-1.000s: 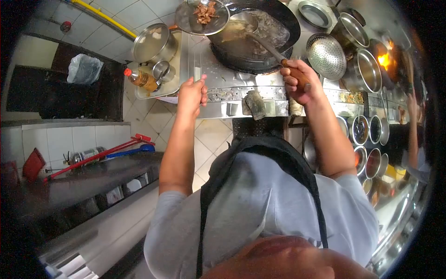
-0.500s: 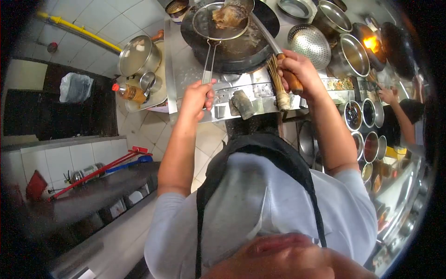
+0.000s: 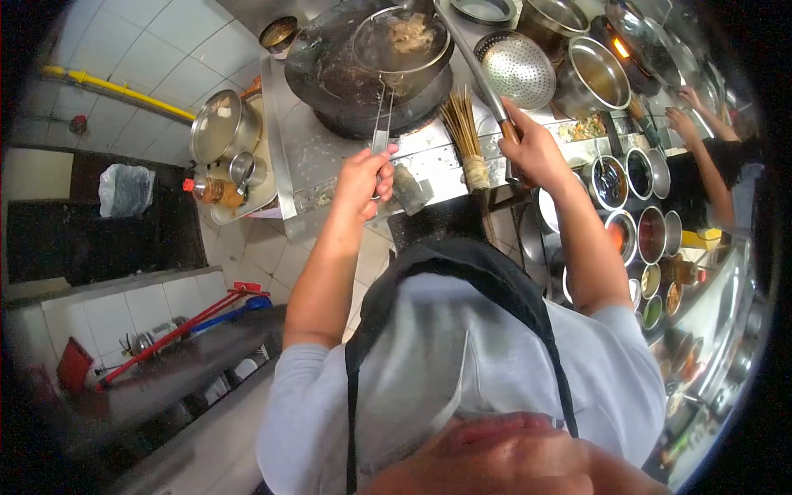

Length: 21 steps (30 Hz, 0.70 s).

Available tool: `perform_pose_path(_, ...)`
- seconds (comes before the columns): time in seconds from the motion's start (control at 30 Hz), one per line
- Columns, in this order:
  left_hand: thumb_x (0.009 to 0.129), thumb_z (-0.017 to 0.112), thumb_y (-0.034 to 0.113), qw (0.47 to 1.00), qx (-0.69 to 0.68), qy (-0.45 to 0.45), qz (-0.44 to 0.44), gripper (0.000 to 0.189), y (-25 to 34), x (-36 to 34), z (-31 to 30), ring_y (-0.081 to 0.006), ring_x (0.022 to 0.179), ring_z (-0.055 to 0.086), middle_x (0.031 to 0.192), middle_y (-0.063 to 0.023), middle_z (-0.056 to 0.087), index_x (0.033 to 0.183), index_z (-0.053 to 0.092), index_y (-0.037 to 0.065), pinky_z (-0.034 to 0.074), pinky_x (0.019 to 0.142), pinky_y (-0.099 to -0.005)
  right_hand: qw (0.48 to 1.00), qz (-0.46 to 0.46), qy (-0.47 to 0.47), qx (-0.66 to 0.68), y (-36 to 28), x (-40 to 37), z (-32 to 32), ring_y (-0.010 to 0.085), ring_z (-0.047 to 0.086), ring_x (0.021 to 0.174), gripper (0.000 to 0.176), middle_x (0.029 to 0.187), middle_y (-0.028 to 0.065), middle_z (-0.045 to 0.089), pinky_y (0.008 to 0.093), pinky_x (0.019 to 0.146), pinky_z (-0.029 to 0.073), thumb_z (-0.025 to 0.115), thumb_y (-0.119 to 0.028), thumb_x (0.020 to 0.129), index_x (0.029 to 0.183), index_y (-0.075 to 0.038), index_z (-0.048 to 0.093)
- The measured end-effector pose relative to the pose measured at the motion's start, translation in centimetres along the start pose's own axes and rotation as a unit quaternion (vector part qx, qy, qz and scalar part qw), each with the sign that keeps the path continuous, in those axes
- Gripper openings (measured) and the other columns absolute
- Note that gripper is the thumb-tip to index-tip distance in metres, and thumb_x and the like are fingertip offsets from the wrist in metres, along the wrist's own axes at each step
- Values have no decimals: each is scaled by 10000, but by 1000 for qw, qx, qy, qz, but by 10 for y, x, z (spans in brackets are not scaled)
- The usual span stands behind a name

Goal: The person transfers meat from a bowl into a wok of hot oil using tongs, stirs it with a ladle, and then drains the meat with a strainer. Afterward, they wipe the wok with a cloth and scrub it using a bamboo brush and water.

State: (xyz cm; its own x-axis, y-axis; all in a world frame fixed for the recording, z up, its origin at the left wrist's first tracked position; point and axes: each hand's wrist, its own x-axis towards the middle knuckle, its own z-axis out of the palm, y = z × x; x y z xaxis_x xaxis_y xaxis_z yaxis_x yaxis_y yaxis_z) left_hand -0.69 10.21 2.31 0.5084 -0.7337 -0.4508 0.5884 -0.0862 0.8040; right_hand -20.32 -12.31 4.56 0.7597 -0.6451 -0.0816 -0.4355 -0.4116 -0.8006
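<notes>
My left hand (image 3: 367, 183) is closed around the metal handle of a round mesh strainer (image 3: 412, 70). A clump of pale brown cooked food (image 3: 410, 35) lies in the strainer, over the right part of a large dark wok (image 3: 318, 70). My right hand (image 3: 536, 150) grips the wooden handle of a long ladle (image 3: 472, 59). The ladle's metal shaft slants up beside the strainer's right rim, and its head is at the frame's top edge, partly cut off. Left of my right hand lies a bamboo brush (image 3: 466, 136). A folded grey cloth (image 3: 410, 191) rests by my left hand.
Right of the wok are a perforated strainer bowl (image 3: 516, 70) and metal pots (image 3: 592, 73). Several seasoning containers (image 3: 610, 181) line the right side, near another person's hands (image 3: 683, 124) and a flame (image 3: 620, 47). A large pot (image 3: 221, 128) and sauce bottle (image 3: 210, 191) stand left.
The strainer with the food has moved right relative to the wok. My right hand and the ladle have shifted right, away from the bamboo brush. The view has turned slightly.
</notes>
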Motion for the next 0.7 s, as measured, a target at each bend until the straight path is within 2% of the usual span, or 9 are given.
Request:
perform_pose_path(0.1,936,531,133,1000,-24,-4,1,223,1,-6,7,-86,429,381,630,-3,455,1097,526,-20,303,374,-262,999,-23,42,-12,29,-16,11,153,492,679,651,827,92,551,284,676,454,550,-78,809,1438,-120,387)
perform_pose_path(0.27,934,536,138,999,-42,11,12,234,-5,-12,10,-89,427,381,635,-6,464,1109,518,-17,307,370,-268,993,52,18,-100,47,-24,9,199,571,724,630,864,152,605,302,722,478,551,-81,830,1436,-125,383)
perform_pose_path(0.33,933,537,138,999,-33,18,16,236,-4,-13,10,-89,426,380,635,-7,467,1110,518,-17,308,369,-270,998,2,35,-59,50,-32,15,414,630,892,580,970,251,637,416,821,487,532,-144,857,1418,-103,388)
perform_pose_path(0.47,944,510,142,999,-1,45,24,222,-6,-16,17,-93,419,387,630,-3,471,1112,524,-2,318,362,-267,996,-61,70,-12,24,-20,18,386,641,917,573,983,250,641,410,822,488,530,-185,872,1420,-103,387)
perform_pose_path(0.53,950,497,145,996,43,60,52,215,-3,-15,26,-97,412,387,625,-2,469,1110,527,5,323,358,-268,999,11,44,16,-7,-2,10,345,648,902,574,969,234,648,396,812,494,522,-192,876,1422,-87,380)
perform_pose_path(0.57,954,489,150,992,87,71,65,203,-2,-14,29,-101,407,397,622,-4,473,1093,534,9,329,355,-270,992,-76,102,11,0,15,21,328,641,830,569,941,226,646,389,800,499,521,-178,875,1417,-69,382)
perform_pose_path(0.63,958,481,154,984,132,82,86,193,4,-13,34,-105,402,406,619,-6,476,1076,541,13,336,352,-272,996,-25,40,70,-9,35,17,125,562,616,585,787,58,571,284,537,468,540,-134,890,1447,-91,366)
perform_pose_path(0.67,958,481,154,976,171,88,99,188,8,-12,37,-110,399,414,615,-9,480,1059,546,9,339,351,-275,975,73,-17,209,-39,28,9,98,500,520,433,735,36,527,263,411,408,540,-135,892,1312,-50,479)
perform_pose_path(0.7,958,480,154,967,209,96,110,185,11,-13,39,-114,396,422,610,-13,484,1042,550,5,343,350,-277,975,70,-15,210,-42,31,7,98,500,520,433,735,36,527,263,411,408,540,-135,892,1312,-50,479)
